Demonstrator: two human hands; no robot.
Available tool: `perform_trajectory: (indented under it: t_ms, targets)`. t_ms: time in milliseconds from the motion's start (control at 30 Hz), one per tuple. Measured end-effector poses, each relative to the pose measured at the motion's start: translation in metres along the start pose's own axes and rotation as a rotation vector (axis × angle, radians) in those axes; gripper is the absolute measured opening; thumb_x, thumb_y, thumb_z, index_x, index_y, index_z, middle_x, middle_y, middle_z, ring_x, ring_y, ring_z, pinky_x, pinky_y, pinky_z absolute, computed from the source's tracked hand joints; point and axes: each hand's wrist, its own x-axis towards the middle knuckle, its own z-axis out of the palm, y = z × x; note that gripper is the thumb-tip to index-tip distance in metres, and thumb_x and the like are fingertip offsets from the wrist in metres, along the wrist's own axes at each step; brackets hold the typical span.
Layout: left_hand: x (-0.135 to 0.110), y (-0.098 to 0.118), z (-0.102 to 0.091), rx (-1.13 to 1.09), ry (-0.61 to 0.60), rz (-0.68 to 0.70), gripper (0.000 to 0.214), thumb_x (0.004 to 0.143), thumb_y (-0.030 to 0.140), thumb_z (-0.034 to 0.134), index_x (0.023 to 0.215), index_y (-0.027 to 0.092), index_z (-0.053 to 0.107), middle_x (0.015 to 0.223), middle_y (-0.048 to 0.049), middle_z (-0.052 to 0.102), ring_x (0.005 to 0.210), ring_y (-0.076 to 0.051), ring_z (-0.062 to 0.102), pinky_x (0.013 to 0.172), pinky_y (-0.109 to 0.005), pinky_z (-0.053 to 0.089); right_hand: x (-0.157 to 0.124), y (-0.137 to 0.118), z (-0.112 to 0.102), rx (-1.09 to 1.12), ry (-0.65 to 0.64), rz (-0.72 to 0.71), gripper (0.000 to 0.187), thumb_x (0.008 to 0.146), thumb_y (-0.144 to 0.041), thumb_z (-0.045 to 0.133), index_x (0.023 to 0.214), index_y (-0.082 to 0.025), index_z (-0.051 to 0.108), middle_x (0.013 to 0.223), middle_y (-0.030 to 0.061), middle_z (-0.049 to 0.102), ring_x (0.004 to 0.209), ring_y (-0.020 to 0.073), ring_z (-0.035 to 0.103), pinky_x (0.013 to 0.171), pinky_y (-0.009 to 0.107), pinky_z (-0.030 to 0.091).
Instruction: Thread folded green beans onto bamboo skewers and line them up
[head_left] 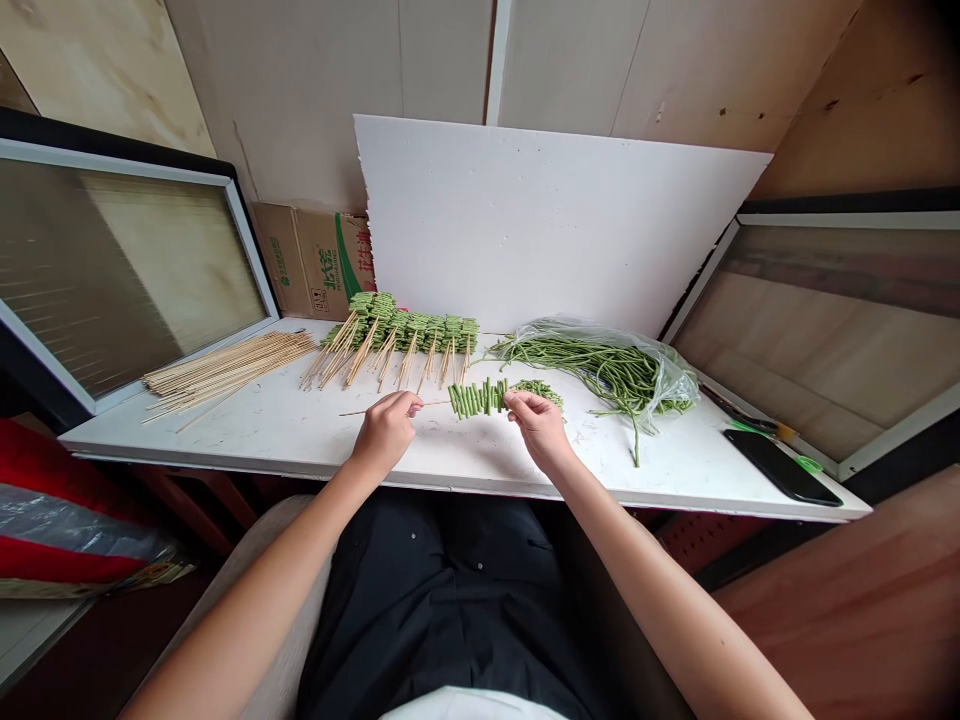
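Skewer [354, 411] partly inside the left hand [386, 430], box [311, 262] half behind board [540, 220]

The white surface [300, 432] is carrying bare skewers [225, 370] at left, loaded skewers [397, 335] behind, a bag of beans [607, 365] and a phone [781, 467] at right.

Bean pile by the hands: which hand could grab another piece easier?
Probably the right hand. It sits just beside the small pile of cut beans, at the loaded end of the stick. The left hand pinches the stick's bare end, farther from the pile.
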Motion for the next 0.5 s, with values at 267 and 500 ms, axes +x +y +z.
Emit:
perform_trajectory:
  t_ms: [267,500]
  targets:
    - [0.005,-0.012,0.005,-0.043,-0.118,-0.114,0.029,0.079,0.000,0.050,0.081,0.021,0.068,0.072,-0.0017,0.070,0.068,-0.018,0.068,0.065,-0.026,0.052,0.006,0.001,-0.006,-0.091,0.032,0.119,0.044,0.078,-0.065,0.081,0.095,-0.024,0.083,0.105,0.0093,0.078,0.091,0.0241,0.067,0.070,0.033,0.050]
    - [-0.013,-0.038,0.028,-0.074,-0.318,-0.120,0.027,0.084,0.002,0.054,0.073,0.020,0.071,0.073,-0.0042,0.072,0.071,-0.020,0.068,0.068,-0.029,0.053,0.010,-0.005,-0.020,-0.524,-0.008,-0.185,0.036,0.096,-0.051,0.066,0.111,-0.023,0.083,0.118,0.0129,0.080,0.109,0.0318,0.071,0.090,0.046,0.055]
